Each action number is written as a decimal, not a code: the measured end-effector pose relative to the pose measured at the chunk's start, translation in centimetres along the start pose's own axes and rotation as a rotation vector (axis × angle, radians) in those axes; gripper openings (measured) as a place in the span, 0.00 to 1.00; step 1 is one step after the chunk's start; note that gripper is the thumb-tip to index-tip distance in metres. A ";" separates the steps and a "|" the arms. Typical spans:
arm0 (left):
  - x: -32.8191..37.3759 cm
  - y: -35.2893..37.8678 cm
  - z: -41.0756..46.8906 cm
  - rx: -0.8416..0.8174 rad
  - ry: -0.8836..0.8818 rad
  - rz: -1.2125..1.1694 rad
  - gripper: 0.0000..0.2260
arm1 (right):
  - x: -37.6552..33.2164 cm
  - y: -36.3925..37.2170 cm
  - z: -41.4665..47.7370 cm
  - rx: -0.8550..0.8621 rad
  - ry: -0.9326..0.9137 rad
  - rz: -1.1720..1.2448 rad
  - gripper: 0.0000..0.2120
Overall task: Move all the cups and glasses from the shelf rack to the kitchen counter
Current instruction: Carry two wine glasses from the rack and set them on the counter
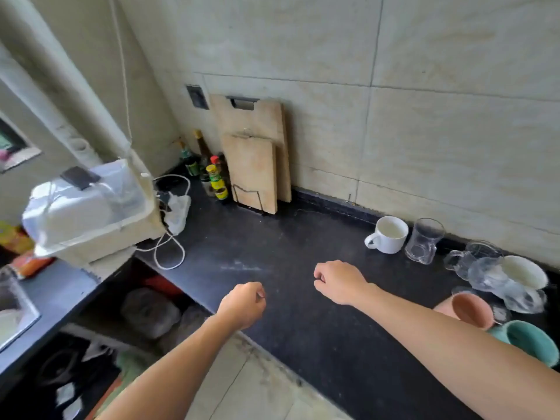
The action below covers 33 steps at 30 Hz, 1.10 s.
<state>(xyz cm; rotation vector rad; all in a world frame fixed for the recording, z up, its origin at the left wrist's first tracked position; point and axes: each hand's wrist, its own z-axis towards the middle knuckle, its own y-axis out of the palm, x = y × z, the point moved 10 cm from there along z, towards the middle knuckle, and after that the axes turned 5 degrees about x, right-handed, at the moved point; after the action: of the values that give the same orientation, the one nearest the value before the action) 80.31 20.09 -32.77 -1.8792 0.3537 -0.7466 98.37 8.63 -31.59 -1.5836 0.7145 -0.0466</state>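
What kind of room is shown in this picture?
Most likely a home kitchen: a dark counter along a tiled wall, wooden cutting boards leaning behind sauce bottles, and a white mug beside glasses.

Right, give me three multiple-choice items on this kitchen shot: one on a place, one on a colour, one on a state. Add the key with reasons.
1. Where does the white mug stand?
A. in the sink
B. on the black counter near the wall
C. on the floor

2. What colour is the cup lying on its side beside the teal cup?
A. pink
B. yellow
C. black

3. What state are the left hand and right hand in?
A. each holds a glass
B. the right holds a mug
C. both loosely closed, holding nothing

Key: B, the mug sits upright on the dark counter next to a clear glass mug; A, its wall and inside read pink; C, both fists hover over the counter with nothing in them.
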 end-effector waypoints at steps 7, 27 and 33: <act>-17.6 -6.8 -15.6 0.190 -0.309 0.013 0.10 | -22.9 6.6 -1.4 -0.098 -0.435 -0.117 0.12; -58.9 -14.2 -66.4 0.549 -1.047 -0.196 0.02 | -83.4 26.1 -29.4 -0.174 -1.344 -0.191 0.13; -65.7 -15.4 -73.7 0.594 -1.174 -0.205 0.09 | -94.5 30.5 -33.4 -0.240 -1.460 -0.197 0.10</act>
<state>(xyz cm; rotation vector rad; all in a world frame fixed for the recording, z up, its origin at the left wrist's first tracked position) -18.39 9.85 -20.96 -1.4778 -0.7345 0.2071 -4.44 23.78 -18.20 -1.4413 -0.5980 0.9801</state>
